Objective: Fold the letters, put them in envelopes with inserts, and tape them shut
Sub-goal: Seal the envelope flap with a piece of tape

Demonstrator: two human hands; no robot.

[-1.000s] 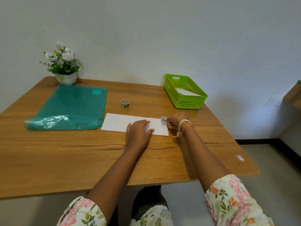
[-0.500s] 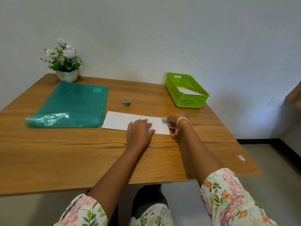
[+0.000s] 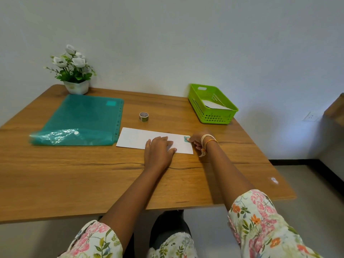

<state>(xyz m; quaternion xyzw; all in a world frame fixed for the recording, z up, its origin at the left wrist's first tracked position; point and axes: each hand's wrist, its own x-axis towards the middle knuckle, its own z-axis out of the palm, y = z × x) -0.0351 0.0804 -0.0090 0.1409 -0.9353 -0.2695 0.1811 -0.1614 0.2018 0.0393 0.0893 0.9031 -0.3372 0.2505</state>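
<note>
A long white envelope (image 3: 134, 138) lies flat on the wooden table (image 3: 74, 174) in front of me. My left hand (image 3: 158, 151) rests on its near right part, palm down with the fingers straight. A small teal sticker (image 3: 185, 139) sits at the envelope's far right corner. My right hand (image 3: 198, 139), fingers curled, pinches the sticker's right edge down against the envelope. A small roll of patterned tape (image 3: 143, 116) stands just behind the envelope.
A teal plastic folder (image 3: 83, 118) lies at the left. A green basket (image 3: 193, 101) at the back right holds a white envelope (image 3: 214, 105). A potted white flower (image 3: 74, 71) stands in the back left corner against the wall.
My right hand has brought the sticker from just above the envelope's corner down onto it. My left hand has stayed on the envelope.
</note>
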